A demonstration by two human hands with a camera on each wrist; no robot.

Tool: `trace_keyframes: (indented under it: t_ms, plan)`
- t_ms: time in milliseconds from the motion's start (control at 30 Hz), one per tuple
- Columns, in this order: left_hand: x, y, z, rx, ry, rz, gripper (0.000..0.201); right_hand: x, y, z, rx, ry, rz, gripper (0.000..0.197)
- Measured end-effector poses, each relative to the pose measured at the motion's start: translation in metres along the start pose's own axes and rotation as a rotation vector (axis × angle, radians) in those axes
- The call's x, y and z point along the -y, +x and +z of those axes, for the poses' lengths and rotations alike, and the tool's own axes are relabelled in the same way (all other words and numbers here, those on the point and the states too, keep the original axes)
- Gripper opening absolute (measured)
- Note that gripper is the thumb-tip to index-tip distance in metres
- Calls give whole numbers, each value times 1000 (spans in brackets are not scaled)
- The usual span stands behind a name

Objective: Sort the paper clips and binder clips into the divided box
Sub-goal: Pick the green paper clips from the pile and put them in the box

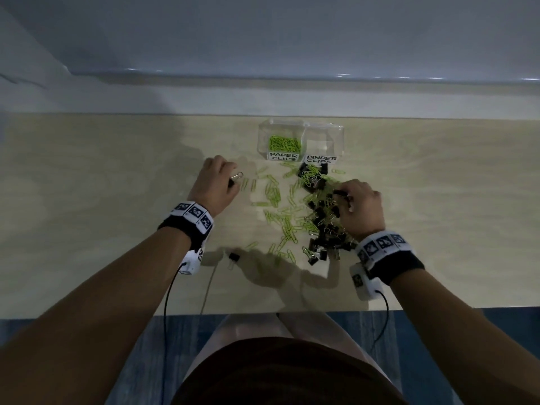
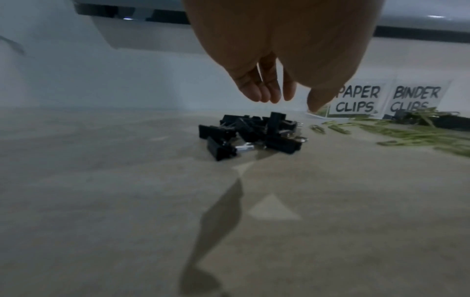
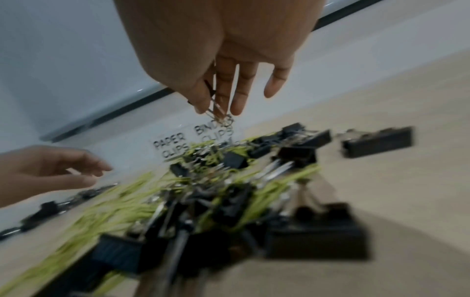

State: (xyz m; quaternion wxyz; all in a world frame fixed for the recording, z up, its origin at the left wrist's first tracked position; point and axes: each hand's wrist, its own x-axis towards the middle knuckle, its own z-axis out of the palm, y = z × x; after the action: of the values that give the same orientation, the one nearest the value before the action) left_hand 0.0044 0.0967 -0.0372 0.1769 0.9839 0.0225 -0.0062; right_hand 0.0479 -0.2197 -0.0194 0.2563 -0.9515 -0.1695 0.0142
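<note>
The left hand [image 1: 214, 182] hovers left of centre in the head view, fingers relaxed and pointing down, holding nothing; the left wrist view shows its fingertips [image 2: 257, 94] just above a small heap of black binder clips [image 2: 251, 134] on the tabletop [image 1: 102, 176]. The right hand [image 1: 361, 207] sits right of centre, its thumb and fingers pinching the wire handles of a binder clip [image 3: 216, 108], seen blurred in the right wrist view above a mixed pile. That pile of black binder clips [image 1: 327, 226] and green paper clips [image 1: 280, 206] spreads across the middle of the head view, between the two hands. One lone binder clip [image 1: 233, 257] lies apart, lower left of the pile near the left wrist. The clear divided box [image 1: 301, 140] stands above the pile, toward the far edge of the tabletop. Its left compartment, labelled PAPER CLIPS [image 1: 284, 156], holds a layer of green paper clips [image 1: 285, 143]. Its right compartment is labelled BINDER CLIPS [image 1: 321, 159]; what lies inside cannot be told. More clips are heaped against the front of the box, just below the labels. Both wrists wear black bands with patterned white markers.
</note>
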Motion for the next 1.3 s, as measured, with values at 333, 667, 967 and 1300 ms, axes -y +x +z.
trace_keyframes:
  t_ms: [333,667,967,1300]
  plan:
    - [-57,11,21,217,52,-36,43,41,31,9,188,-80,-241,35]
    - [-50,-47,12,309,-170,155,59,81,49,41,666,-296,-321,59]
    - [-53,-82,23,533,-57,127,104,49,-8,34,702,-406,-514,104]
    - [-77,-40,29,286,-138,25,74,58,3,48,519,-54,-205,50]
